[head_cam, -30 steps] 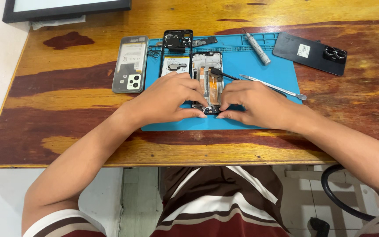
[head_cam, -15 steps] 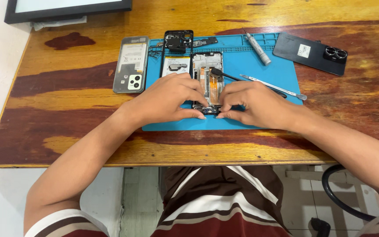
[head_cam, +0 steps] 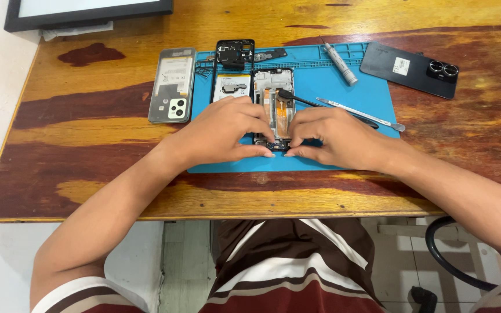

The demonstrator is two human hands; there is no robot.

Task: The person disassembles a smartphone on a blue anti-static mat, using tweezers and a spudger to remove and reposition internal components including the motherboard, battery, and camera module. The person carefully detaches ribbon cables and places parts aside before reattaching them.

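A wooden counter (head_cam: 88, 133) carries a blue mat (head_cam: 343, 87). On the mat lies an opened phone (head_cam: 273, 104), its insides showing (an orange strip runs down the middle). The left hand (head_cam: 227, 130) and right hand (head_cam: 334, 136) flank its lower end, fingers curled, fingertips pinching the phone's bottom edge. A grey back cover (head_cam: 173, 85) lies left, a dark back cover (head_cam: 410, 69) right, tweezers (head_cam: 360, 113) beside the right hand.
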